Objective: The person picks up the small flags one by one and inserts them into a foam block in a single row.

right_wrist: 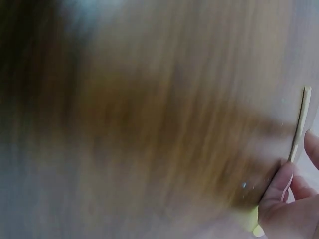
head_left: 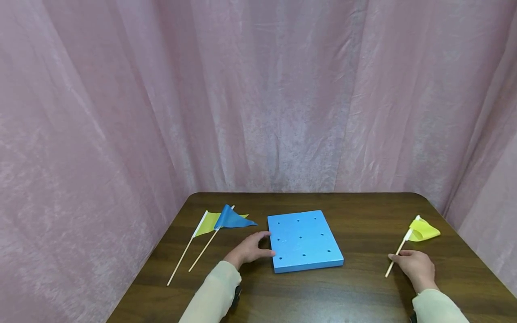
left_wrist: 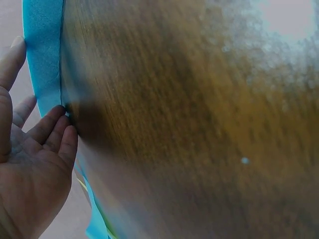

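A light blue square board with several small holes lies on the table. At its left side is my left hand, thumb and fingers spread, fingertips against the edge; the left wrist view shows these fingers along the board's side. Off to the right, my right hand pinches the wooden stick of a yellow flag between thumb and fingers, low on the stick. In the right wrist view, the bare stick end sticks out past the fingers, and part of the yellow cloth shows beyond the hand.
Left of the board lie a blue pennant and a yellow-green flag, the blue cloth overlapping the other flag. The dark wooden table has rounded far corners, and a pink curtain hangs behind it.
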`<state>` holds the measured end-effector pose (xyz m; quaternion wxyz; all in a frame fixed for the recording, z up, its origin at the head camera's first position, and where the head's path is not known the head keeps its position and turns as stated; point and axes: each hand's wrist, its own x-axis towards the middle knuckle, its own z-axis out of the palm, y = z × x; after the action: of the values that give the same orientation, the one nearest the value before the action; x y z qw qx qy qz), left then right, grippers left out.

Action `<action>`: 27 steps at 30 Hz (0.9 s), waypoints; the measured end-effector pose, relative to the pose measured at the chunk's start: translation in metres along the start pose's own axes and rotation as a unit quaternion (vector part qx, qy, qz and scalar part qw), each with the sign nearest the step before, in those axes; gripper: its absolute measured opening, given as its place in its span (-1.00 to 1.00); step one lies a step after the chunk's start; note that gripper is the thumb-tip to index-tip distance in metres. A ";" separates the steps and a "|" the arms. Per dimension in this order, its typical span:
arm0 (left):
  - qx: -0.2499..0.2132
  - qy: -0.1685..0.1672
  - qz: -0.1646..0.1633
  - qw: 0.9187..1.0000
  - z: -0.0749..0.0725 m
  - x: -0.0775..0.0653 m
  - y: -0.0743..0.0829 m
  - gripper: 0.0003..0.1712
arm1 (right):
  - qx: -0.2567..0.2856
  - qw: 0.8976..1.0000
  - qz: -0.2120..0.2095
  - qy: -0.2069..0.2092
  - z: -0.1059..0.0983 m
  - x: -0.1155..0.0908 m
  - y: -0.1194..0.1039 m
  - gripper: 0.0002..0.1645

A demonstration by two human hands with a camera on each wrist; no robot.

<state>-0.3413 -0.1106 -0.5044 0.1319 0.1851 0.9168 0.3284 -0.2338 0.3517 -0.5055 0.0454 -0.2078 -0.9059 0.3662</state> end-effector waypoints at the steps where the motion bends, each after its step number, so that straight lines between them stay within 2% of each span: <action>1: 0.001 -0.001 -0.001 1.000 0.000 0.000 0.000 -0.14 | -0.002 1.000 0.001 0.010 0.001 0.000 0.000 -0.40; 6: 0.000 -0.001 -0.005 1.000 0.001 0.001 0.000 -0.15 | -0.012 0.999 -0.004 0.047 0.007 -0.001 -0.002 -0.47; 15: 0.003 -0.001 -0.005 1.000 -0.001 0.002 -0.002 -0.15 | -0.015 0.998 0.005 0.055 0.010 -0.002 -0.005 -0.53; 27: 0.000 -0.004 -0.008 1.000 -0.002 0.000 -0.004 -0.15 | -0.031 0.998 -0.007 0.056 0.003 -0.002 -0.005 -0.60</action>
<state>-0.3433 -0.1149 -0.5057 0.1387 0.1788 0.9176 0.3269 -0.2346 0.3463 -0.5044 0.0927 -0.2228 -0.9143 0.3254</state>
